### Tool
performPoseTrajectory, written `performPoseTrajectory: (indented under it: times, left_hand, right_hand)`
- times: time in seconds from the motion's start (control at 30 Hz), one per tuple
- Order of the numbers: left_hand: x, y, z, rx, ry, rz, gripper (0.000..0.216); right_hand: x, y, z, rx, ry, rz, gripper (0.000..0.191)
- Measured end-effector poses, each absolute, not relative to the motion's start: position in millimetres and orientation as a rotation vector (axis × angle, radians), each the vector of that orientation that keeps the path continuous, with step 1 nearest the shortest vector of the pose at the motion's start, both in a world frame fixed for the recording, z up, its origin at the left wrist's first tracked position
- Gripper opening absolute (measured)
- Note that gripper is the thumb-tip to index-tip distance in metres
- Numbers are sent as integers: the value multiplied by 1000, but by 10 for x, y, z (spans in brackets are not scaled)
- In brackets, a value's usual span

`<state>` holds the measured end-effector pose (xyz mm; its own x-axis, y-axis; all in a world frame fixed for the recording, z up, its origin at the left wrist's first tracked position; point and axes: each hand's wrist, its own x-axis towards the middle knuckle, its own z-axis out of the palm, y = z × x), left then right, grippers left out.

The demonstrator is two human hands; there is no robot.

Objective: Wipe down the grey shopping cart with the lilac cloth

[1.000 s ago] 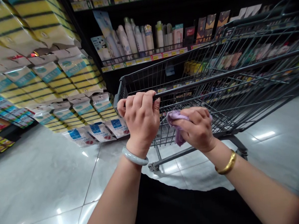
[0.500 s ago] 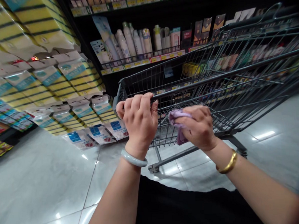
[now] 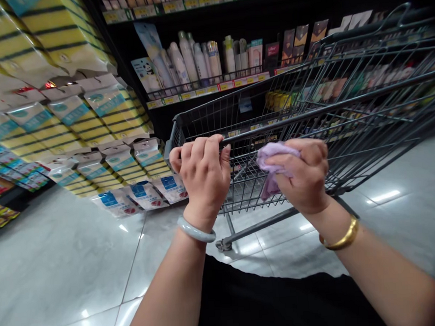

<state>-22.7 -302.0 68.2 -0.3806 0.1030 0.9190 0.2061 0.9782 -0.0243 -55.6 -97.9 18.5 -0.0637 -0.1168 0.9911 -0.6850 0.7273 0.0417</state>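
My left hand [image 3: 204, 173] is wrapped over the top rim of a grey wire shopping cart [image 3: 288, 121], close to its left corner. A pale bangle circles that wrist. In my right hand [image 3: 308, 174] a crumpled purple cloth [image 3: 272, 162] is gripped, with one end hanging below the fingers. This hand is in front of the cart's near side; whether the cloth touches the wires I cannot tell. A gold bangle is on the right wrist. The fingertips of both hands are partly hidden.
Yellow striped packs [image 3: 70, 115] hang in rows at the left, with white and blue bags [image 3: 145, 193] beneath them. Behind the cart, a dark shelf holds several bottles [image 3: 200, 61] above price tags. A cart wheel [image 3: 223, 245] rests on the tiled floor [image 3: 68, 251].
My right hand has moved a little to the right and slightly up with the purple cloth. My left hand and the cart stay in place.
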Motion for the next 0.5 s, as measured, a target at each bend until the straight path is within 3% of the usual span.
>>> performPoseTrajectory:
  times: [0.27,0.5]
  left_hand:
    - [-209,-2993,700,-212,-1976,-166,24]
    - [-108,-2904,706,-171,-1975,-156,22]
  right_hand:
    - [-511,-1207,119,804,-1632,517,17]
    - [-531,-958,581,528,-1434,603,24]
